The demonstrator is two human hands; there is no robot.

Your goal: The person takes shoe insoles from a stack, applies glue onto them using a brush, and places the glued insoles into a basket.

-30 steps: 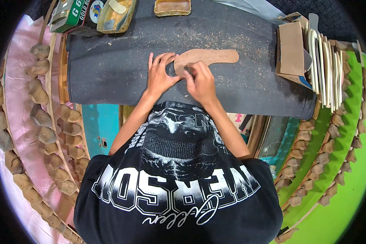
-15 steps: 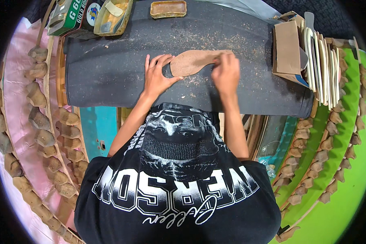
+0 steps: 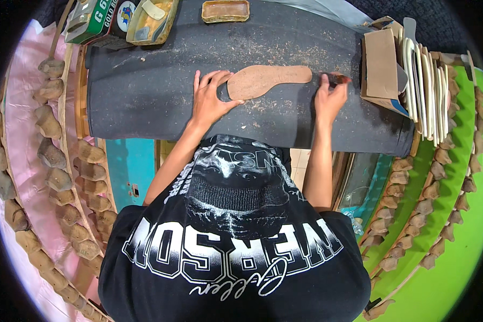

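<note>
A tan, sole-shaped insole (image 3: 268,78) lies flat on the dark cloth, its wide end to the left and its narrow end to the right. My left hand (image 3: 208,99) grips the wide end, with the thumb on its near edge and the fingers along its left side. Just past the narrow end, my right hand (image 3: 330,99) is closed on a small, dark reddish-brown tool (image 3: 339,79), apart from the insole. Its exact kind is too blurred to make out.
Tan crumbs litter the dark cloth (image 3: 172,107). Along the far edge stand a green-and-black tin (image 3: 94,24), a tray (image 3: 161,32) holding small items, and a shallow brown dish (image 3: 225,12). A cardboard box (image 3: 380,67) with upright pale sheets stands right. Shelves of wooden shoe lasts (image 3: 51,153) flank both sides.
My right hand has moved right, off the insole to beyond its narrow end, so the reddish-brown tool now shows. The left hand keeps its grip, and the insole is nearly unmoved.
</note>
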